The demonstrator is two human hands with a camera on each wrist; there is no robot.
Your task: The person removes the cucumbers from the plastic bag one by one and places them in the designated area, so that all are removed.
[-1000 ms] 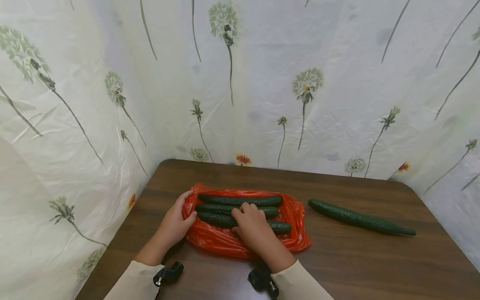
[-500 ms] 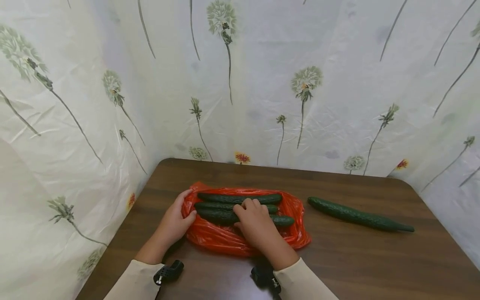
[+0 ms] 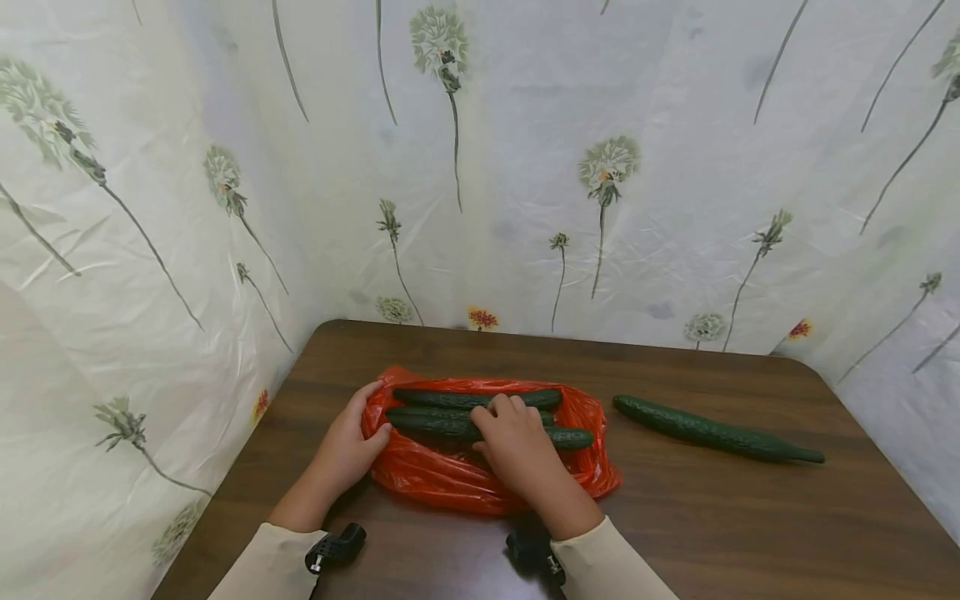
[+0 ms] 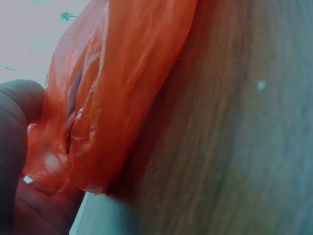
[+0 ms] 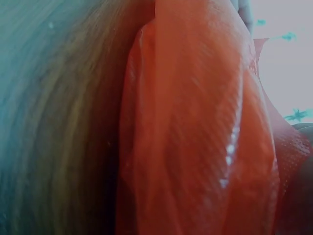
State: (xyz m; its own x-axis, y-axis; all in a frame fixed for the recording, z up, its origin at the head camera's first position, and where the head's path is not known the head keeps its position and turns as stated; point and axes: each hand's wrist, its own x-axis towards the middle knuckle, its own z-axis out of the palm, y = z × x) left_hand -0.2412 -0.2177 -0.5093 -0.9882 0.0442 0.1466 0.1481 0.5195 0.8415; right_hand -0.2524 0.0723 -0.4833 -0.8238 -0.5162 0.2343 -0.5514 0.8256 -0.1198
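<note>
A red plastic bag [image 3: 450,487] lies spread on the table, its mouth wide and facing up. Inside it, cucumbers lie side by side: a far cucumber [image 3: 431,399], a middle one mostly covered, and a near cucumber [image 3: 431,425] close against it. My right hand [image 3: 521,450] reaches over the bag and grips the near cucumber around its middle, its fingertips partly hidden. At the bag's left end, my left hand [image 3: 347,450] holds the plastic between thumb and fingers. The left wrist view shows the thumb against the bag [image 4: 137,73]; in the right wrist view the bag [image 5: 195,122] hides the right fingers.
One more cucumber [image 3: 712,432] lies on the brown wooden table [image 3: 712,517], right of the bag. A flower-patterned curtain [image 3: 517,167] hangs behind the table and along its left side.
The near cucumber has shifted toward the far side, up against the middle one, with my right hand gripping it. My left hand stays on the bag's left end.
</note>
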